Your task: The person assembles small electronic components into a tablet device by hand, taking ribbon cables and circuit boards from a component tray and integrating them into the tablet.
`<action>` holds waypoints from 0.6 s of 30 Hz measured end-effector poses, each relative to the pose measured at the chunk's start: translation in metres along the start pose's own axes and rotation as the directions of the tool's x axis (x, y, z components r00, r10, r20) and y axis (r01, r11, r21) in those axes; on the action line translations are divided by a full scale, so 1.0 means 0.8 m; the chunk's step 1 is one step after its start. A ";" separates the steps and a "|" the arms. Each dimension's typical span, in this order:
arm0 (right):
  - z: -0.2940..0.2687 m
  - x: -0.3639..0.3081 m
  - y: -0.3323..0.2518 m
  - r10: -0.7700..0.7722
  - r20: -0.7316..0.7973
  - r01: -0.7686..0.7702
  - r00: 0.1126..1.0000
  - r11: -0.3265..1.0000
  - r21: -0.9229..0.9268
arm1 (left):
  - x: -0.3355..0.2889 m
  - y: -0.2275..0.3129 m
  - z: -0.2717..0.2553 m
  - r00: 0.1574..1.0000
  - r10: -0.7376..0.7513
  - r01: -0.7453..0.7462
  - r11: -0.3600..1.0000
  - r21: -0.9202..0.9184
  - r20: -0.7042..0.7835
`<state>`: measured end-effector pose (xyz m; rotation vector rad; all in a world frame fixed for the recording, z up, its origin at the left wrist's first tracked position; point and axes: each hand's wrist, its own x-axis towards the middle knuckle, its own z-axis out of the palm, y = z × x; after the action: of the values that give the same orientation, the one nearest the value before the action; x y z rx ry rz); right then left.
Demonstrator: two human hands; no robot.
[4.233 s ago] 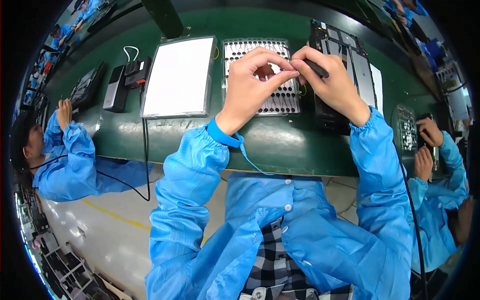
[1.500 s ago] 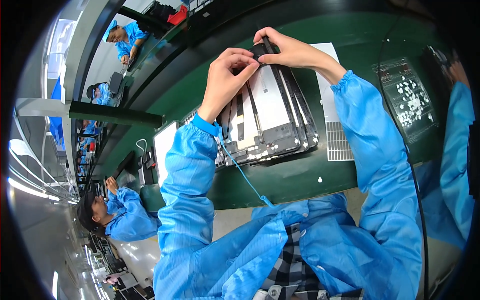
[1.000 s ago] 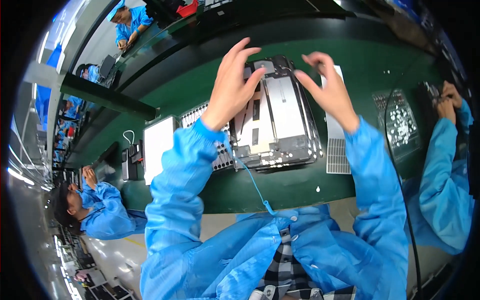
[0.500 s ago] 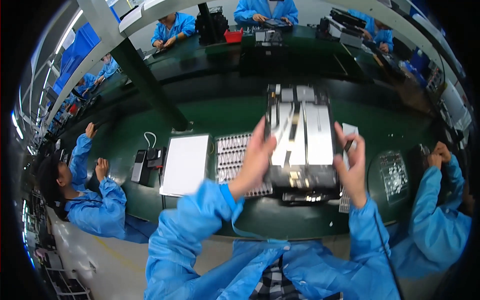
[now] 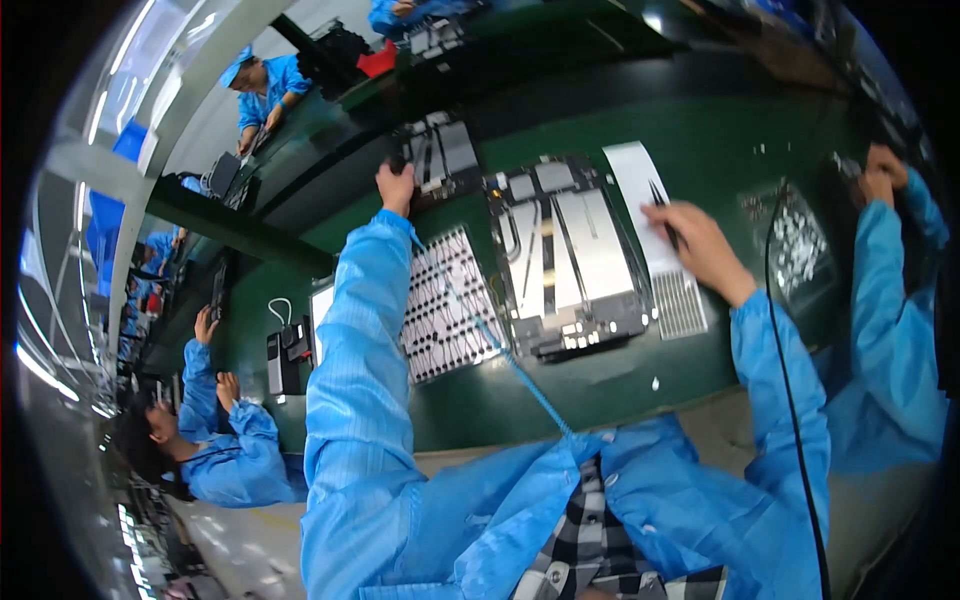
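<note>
My left hand [image 5: 396,187] reaches to the far left, its fingers closed at the left edge of an opened tablet [image 5: 455,146] near the black belt. Its grip is partly hidden. In front of me a second opened tablet [image 5: 590,250] lies on the green bench, its silver batteries and dark cables exposed; neither hand touches it. To its right, my right hand [image 5: 708,248] is closed around dark tweezers [image 5: 656,192], over a white strip [image 5: 632,165]. A sheet of small black parts with thin leads [image 5: 450,305] sits under my left forearm.
A sheet of small grey labels [image 5: 680,305] lies by the white strip. Farther right is a clear bag of small pale parts [image 5: 797,245], near a co-worker's hands [image 5: 880,175]. A black cable [image 5: 785,370] hangs by my right arm. At left stands a dark box [image 5: 283,362].
The tablet held between both hands now lies on the bench. My left hand has gone to another tablet at the far left; my right hand keeps the tweezers. The view has turned.
</note>
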<state>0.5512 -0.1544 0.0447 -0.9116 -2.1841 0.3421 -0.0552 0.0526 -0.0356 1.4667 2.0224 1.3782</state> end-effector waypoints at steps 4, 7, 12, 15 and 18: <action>-0.007 -0.017 0.032 0.063 -0.344 -0.025 0.937 0.993 0.114 | -0.050 0.138 0.087 0.740 0.633 -0.580 0.772 0.258 -0.229; -0.026 -0.047 0.073 0.491 -0.298 -0.296 0.819 0.805 0.514 | -0.197 0.364 0.118 0.626 0.659 -0.547 0.752 -0.369 0.416; -0.037 -0.063 0.065 0.618 -0.058 -0.423 0.784 0.601 0.678 | -0.405 0.469 0.139 -0.320 0.493 -0.845 0.237 -0.479 0.809; -0.042 -0.092 0.050 0.561 0.091 -0.479 0.823 0.599 0.642 | -0.441 0.454 0.150 -0.258 0.245 -0.915 0.248 -0.318 0.935; -0.044 -0.106 0.038 0.498 0.134 -0.465 0.857 0.633 0.620 | -0.439 0.448 0.149 -0.269 0.297 -0.907 0.242 -0.345 0.916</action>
<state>0.6323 -0.1935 0.0093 -1.0626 -1.5415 1.2306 0.3883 -0.1745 0.0973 2.9246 0.4302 -0.4159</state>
